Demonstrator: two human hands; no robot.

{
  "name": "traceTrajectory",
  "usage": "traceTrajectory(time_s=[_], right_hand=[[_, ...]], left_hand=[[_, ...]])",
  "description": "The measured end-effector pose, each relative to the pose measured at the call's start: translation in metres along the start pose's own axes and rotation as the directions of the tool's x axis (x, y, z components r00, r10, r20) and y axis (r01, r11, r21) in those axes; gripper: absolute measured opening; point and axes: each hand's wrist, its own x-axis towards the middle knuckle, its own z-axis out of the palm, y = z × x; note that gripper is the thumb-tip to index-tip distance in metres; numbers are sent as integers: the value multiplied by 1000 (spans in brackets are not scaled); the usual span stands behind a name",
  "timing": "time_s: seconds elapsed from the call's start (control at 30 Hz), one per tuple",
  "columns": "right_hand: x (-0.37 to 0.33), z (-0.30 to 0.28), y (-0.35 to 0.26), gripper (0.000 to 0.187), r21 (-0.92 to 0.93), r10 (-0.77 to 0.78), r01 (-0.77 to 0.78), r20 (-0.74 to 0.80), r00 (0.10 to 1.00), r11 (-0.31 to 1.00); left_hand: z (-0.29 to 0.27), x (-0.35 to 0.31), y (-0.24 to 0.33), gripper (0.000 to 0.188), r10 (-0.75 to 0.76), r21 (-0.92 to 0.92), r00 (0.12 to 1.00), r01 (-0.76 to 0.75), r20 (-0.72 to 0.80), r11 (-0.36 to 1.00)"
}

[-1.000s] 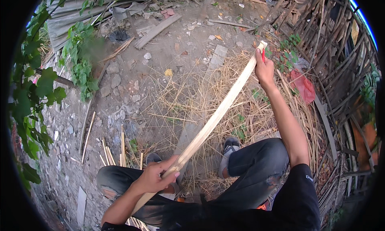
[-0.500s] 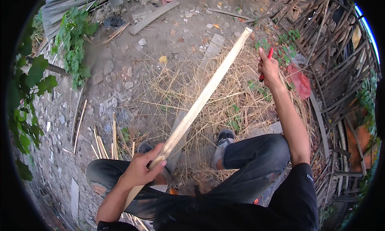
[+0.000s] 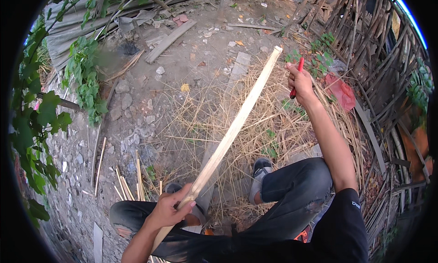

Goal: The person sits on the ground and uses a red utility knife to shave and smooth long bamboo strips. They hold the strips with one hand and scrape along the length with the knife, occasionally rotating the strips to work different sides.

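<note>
A long pale strip of split bamboo (image 3: 235,126) slants from my lap up to the far right. My left hand (image 3: 171,209) is closed round its lower part, and the near end runs back over my left thigh. Out beyond my right knee, my right hand (image 3: 301,83) grips a slim red-and-black tool (image 3: 300,66) whose exact kind I cannot make out. It is held upright, a little to the right of the strip's far end and apart from it.
Thin straw-coloured slivers (image 3: 210,112) litter the ground before my feet. Several cut strips (image 3: 139,176) lie by my left knee. A stick pile (image 3: 360,48) and a red plastic bag (image 3: 341,92) are at the right. Leafy vines (image 3: 84,80) hang left; a grey plank (image 3: 171,41) lies farther off.
The whole view has shifted, so the ground and my legs appear lower. My right hand is slightly closer to the strip's far end. Both hands keep their grip.
</note>
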Motion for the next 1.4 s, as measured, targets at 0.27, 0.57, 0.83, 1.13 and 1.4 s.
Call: traceTrajectory(time_s=[0.27,0.57,0.83,1.13,1.4], right_hand=[[17,-56,-20,21,80,-150,223,-523,839,971],[-61,57,-61,47,-384,-13,105,235,972,917],[-166,170,-64,58,-565,233,567,801,552,600],[-173,169,-24,49,-583,157,703,803,576,408],[-174,172,-27,54,-618,116,689,770,628,379]], left_hand=[[-2,2,-13,63,-12,20,999,13,-50,1000],[-9,44,37,61,-86,-370,983,21,-160,929],[-3,76,59,70,-5,-328,959,-92,-282,940],[-6,84,42,64,75,-62,931,-104,-356,993],[-10,85,40,66,22,-61,941,-45,-337,997]])
